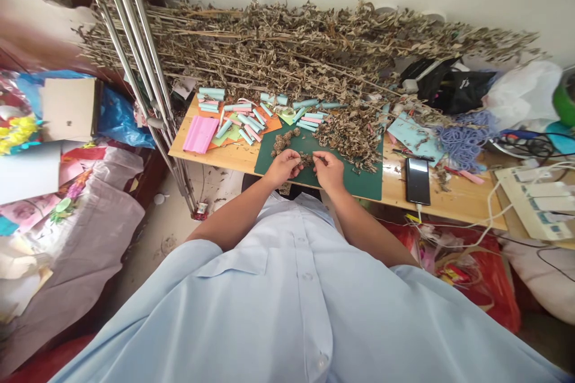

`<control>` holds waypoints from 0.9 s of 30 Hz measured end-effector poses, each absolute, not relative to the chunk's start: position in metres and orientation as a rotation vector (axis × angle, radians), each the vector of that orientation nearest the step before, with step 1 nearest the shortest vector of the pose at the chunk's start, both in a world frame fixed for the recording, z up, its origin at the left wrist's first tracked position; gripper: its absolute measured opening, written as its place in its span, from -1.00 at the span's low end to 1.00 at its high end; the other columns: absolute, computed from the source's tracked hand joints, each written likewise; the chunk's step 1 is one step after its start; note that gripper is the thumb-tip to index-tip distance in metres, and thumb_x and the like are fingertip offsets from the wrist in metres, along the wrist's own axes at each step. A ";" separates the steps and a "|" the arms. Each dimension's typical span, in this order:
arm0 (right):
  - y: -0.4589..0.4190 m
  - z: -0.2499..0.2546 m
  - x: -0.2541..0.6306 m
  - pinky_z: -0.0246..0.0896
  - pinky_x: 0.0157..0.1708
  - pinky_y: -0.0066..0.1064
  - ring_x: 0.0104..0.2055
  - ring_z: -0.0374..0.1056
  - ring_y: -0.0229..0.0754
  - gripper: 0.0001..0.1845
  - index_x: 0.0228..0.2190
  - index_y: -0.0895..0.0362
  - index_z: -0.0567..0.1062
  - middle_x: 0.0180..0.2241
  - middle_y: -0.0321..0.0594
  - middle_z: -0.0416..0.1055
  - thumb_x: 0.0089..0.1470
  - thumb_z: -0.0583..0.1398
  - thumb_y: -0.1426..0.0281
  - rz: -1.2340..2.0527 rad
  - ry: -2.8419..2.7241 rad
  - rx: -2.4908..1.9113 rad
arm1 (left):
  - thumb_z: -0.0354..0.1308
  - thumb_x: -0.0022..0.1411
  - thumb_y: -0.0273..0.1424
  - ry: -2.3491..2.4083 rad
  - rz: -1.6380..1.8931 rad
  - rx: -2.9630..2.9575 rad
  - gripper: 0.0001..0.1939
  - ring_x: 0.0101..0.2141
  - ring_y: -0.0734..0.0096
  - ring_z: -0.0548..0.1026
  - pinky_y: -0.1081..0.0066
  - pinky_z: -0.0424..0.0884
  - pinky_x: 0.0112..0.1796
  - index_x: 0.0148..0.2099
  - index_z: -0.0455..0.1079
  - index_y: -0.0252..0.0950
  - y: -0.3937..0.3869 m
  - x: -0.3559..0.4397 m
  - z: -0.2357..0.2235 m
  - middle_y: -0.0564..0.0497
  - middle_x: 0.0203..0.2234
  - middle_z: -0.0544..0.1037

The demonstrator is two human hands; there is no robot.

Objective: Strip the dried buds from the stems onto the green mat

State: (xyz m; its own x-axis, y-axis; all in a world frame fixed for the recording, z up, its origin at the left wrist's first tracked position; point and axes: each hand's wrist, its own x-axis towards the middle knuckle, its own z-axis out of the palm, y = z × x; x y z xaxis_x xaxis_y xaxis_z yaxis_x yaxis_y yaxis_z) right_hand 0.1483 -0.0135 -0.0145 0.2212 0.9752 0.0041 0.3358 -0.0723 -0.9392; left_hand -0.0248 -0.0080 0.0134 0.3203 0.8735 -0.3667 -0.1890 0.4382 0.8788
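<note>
Well, the dried leaf clump (306,160) sits right between my 2 hands, just above the near edge of the green cutting mat (359,182). My left hand (282,167) and right hand (329,170) are both pinched closed on it, fingertips together, so each grip clamps the same crumbly bit. Just ahead lie a smaller heap of dried clumps (284,140) and a bigger loose pile of dried leaves (353,137), both on the mat. The mat's near side runs along the edge of the tabletop (453,197) at my wrists, and bare wood shows to its right, beside a black phone (417,181). Left of the mat lie pastel paper rolls (251,119) and a pink paper sheet (200,133); long dried branches (269,54) cover the far side. Below, a red plastic bag (476,278) holds crumpled things I can't make out.
</note>
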 end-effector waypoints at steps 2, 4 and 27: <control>-0.016 -0.011 0.146 0.43 -0.42 -0.30 -0.52 0.41 -0.19 -0.68 -0.20 0.11 0.60 -0.37 -0.19 0.57 0.05 0.22 0.22 0.872 -1.253 -1.587 | 0.17 0.21 -0.35 0.992 0.817 0.840 -0.82 -0.62 0.62 0.35 0.57 0.18 -0.55 -0.20 0.23 -0.26 -0.008 -0.025 0.013 0.08 -0.50 0.48; -0.020 -0.007 0.143 0.43 -0.42 -0.31 -0.51 0.42 -0.19 -0.69 -0.21 0.10 0.60 -0.40 -0.22 0.57 0.06 0.23 0.20 0.909 -1.284 -1.553 | 0.16 0.20 -0.35 0.984 0.819 0.845 -0.82 -0.62 0.61 0.35 0.57 0.18 -0.55 -0.20 0.23 -0.26 -0.007 -0.024 0.012 0.09 -0.52 0.47; -0.021 -0.001 0.123 0.41 -0.53 -0.38 -0.56 0.39 -0.26 -0.76 -0.39 0.11 0.50 -0.52 -0.32 0.49 -0.14 0.35 0.28 1.247 -1.050 -1.372 | 0.18 0.17 -0.41 0.973 0.913 0.911 -0.83 -0.68 0.65 0.27 0.58 0.08 -0.60 -0.25 0.23 -0.28 -0.009 -0.022 0.002 0.15 -0.61 0.42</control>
State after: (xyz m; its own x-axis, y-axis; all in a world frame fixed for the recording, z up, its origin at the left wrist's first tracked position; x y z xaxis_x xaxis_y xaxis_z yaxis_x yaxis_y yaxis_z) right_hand 0.1227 -0.0212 -0.0013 0.1041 0.9817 -0.1597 -0.0100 -0.1595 -0.9871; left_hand -0.0220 -0.0089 0.0018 0.2878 0.9192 -0.2688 -0.2099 0.3344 0.9188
